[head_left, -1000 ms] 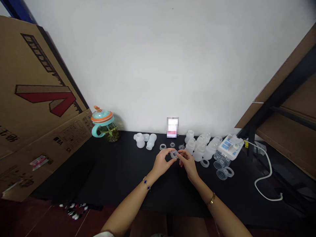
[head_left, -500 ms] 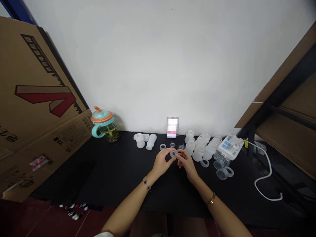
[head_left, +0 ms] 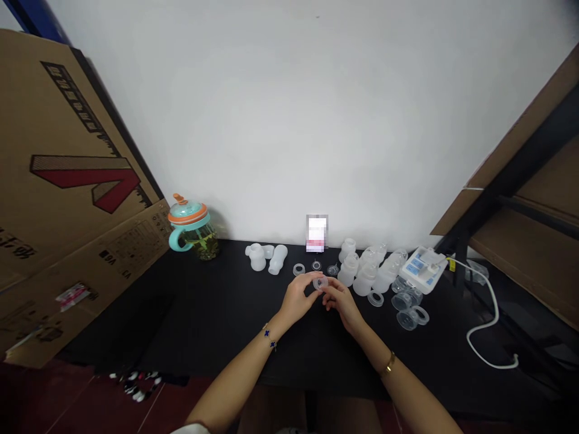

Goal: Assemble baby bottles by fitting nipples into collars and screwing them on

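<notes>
Between my two hands, just above the black table, is a translucent bottle collar ring [head_left: 321, 283]. My left hand [head_left: 298, 296] pinches its left side between thumb and fingers. Fingers of my right hand [head_left: 340, 301] close on its lower right edge. Just beyond my hands lie a loose collar ring [head_left: 298, 269] and two clear nipples, one nipple [head_left: 316, 265] in the middle and another nipple [head_left: 333, 270] to its right. Another collar ring [head_left: 375, 298] rests right of my right hand, in front of several milky baby bottles [head_left: 364, 278], some fitted with nipples.
More white bottles [head_left: 257, 258] lie at the back left, near a teal-lidded glass jug [head_left: 193, 232]. A blurred phone-like screen [head_left: 316, 234] leans on the wall. Right are a white power strip [head_left: 424, 269], its cable [head_left: 493, 301] and clear caps [head_left: 406, 319]. A large carton [head_left: 81, 181] stands left.
The collar ring has tilted slightly between my fingers, and my right fingers have shifted a little lower along its edge. Everything on the table has stayed in place.
</notes>
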`<state>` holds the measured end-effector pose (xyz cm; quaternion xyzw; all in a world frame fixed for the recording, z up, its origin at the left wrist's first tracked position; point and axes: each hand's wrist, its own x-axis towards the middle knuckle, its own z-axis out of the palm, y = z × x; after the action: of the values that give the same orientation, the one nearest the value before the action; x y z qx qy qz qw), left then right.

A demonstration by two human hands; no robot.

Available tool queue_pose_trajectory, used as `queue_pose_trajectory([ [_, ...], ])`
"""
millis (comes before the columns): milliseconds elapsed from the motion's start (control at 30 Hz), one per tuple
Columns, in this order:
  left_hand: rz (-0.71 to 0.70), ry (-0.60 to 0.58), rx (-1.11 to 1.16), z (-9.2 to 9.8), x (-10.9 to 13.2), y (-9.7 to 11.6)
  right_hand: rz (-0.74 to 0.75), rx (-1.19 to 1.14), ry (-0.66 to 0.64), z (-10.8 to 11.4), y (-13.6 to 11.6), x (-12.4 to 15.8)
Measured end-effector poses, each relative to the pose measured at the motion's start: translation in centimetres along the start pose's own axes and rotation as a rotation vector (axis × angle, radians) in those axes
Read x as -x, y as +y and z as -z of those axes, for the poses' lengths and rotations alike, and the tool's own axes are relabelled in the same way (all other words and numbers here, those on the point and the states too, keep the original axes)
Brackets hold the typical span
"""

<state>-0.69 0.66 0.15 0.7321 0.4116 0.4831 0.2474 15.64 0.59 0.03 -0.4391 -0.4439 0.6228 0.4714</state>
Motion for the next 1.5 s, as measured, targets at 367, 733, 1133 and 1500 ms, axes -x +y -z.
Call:
queue_pose_trajectory([
  [367,0.149,0.004,0.117,0.3,-0.3,0.8,0.084,-0.006,0.075,0.1,0.4,-0.2],
  [733,0.243,0.055,0.098,-0.1,-0.3,-0.2,0.117,0.045,0.089,0.0,0.4,-0.2],
  [1133,0.184,0.035,0.014,0.0,-0.1,0.4,0.148,0.111,0.087,0.1,0.7,-0.4],
  [1500,0.244,0.065,0.080,0.0,-0.1,0.2,0.178,0.158,0.034,-0.2,0.7,-0.4],
])
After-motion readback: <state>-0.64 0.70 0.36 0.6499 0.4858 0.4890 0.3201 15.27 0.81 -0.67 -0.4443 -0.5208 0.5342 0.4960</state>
